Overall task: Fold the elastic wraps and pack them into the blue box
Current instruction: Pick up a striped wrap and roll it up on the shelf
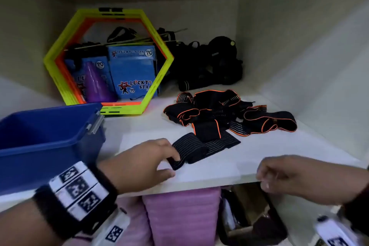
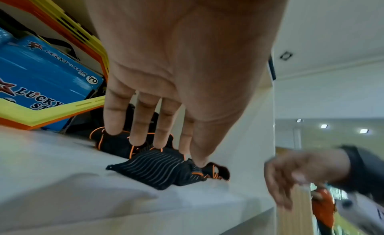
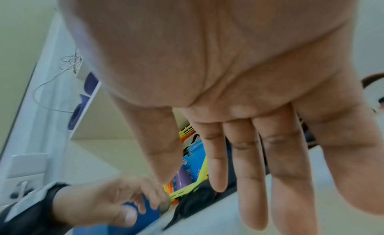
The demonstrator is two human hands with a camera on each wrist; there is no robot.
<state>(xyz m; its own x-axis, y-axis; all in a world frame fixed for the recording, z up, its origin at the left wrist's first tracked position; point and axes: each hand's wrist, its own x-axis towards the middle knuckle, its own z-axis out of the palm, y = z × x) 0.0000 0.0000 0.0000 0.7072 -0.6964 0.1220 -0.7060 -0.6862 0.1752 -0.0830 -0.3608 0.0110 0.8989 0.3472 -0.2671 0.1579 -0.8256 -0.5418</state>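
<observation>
A black striped elastic wrap lies folded on the white shelf. My left hand rests its fingertips on the wrap's near end, with the thumb stretched out beside it. Behind it a loose pile of black wraps with orange trim is spread over the shelf. The blue box stands open at the left, next to that hand. My right hand hovers at the shelf's front edge, blurred, with straight fingers and nothing in it.
Yellow-green and orange hexagon rings lean at the back left around blue Lucky Star packs and a purple cone. Black gear is heaped at the back. A pink rolled mat sits on the shelf below.
</observation>
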